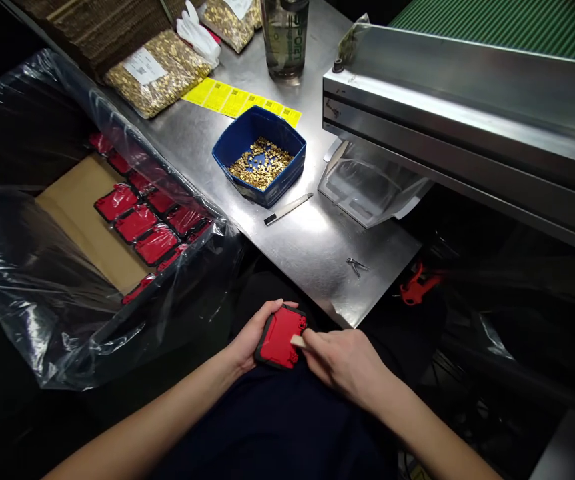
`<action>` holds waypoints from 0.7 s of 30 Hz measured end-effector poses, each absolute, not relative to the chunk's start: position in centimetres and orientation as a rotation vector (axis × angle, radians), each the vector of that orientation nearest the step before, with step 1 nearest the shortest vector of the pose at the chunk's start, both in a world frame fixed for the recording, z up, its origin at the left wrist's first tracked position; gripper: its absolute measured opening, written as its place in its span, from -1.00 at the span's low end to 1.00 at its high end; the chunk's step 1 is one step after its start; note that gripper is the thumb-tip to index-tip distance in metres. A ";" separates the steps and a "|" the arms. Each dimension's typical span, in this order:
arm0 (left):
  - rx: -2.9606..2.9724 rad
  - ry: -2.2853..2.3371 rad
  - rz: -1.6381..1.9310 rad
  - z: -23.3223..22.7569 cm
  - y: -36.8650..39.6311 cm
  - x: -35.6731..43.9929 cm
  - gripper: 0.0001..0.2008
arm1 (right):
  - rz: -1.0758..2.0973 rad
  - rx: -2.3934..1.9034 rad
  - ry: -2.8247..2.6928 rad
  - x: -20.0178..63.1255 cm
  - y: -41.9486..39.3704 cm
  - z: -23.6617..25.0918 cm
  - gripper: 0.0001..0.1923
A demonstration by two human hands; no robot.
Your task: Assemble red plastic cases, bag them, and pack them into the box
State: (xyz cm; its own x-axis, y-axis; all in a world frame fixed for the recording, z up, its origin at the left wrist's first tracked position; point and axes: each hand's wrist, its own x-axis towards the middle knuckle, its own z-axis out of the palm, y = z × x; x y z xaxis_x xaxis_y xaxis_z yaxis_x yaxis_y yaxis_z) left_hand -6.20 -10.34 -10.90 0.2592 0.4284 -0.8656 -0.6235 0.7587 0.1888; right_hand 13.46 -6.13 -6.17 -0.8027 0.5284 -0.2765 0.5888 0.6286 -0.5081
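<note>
My left hand (249, 335) grips a red plastic part with a black rim (278, 338), held over my lap just below the table edge. My right hand (340, 363) pinches a small pale stick-like tool whose tip (297, 341) rests on the part's right side. On the steel table (317, 247) above stands a blue bin (259, 155) holding small brass pieces. A thin white tool with a black end (287, 209) lies beside the bin.
A cardboard box lined with clear plastic (82, 220) at my left holds rows of red parts (155, 217). Bags of brass pieces (157, 72), yellow labels (240, 101) and a bottle (284, 37) sit at the back. A metal machine housing (467, 113) fills the right. A clear tray (367, 190) sits under it.
</note>
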 end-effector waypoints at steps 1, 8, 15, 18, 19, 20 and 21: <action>-0.203 1.098 0.716 -10.9 -10.3 -6.2 -0.58 | -0.922 0.927 2.730 13.6 -6.0 -6.0 -0.78; -0.199 1.136 0.697 -11.0 -10.1 -6.1 -0.57 | -0.926 0.985 2.650 13.1 -5.8 -5.6 -0.78; -0.176 1.141 0.695 -11.0 -10.0 -6.1 -0.55 | -0.925 1.032 2.620 12.4 -6.4 -5.3 -0.77; -0.170 1.143 0.692 -11.0 -10.0 -6.1 -0.54 | -0.918 1.045 2.605 12.4 -6.4 -5.2 -0.80; -0.169 1.144 0.691 -11.0 -10.0 -6.1 -0.54 | -0.912 1.060 2.602 12.4 -6.4 -5.3 -0.80; -0.169 1.147 0.689 -11.0 -10.0 -6.1 -0.54 | -0.909 1.074 2.599 12.4 -6.4 -5.3 -0.80; -0.169 1.151 0.686 -11.0 -10.0 -6.1 -0.53 | -0.906 1.086 2.596 12.4 -6.3 -5.3 -0.80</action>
State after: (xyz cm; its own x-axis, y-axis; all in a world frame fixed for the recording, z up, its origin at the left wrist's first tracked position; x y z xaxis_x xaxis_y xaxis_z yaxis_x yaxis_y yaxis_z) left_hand -6.10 -9.95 -10.96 0.2304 0.4124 -0.8814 -0.5791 0.7860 0.2164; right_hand 12.35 -6.32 -5.35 -0.7152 0.5833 -0.3851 0.6962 0.5461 -0.4659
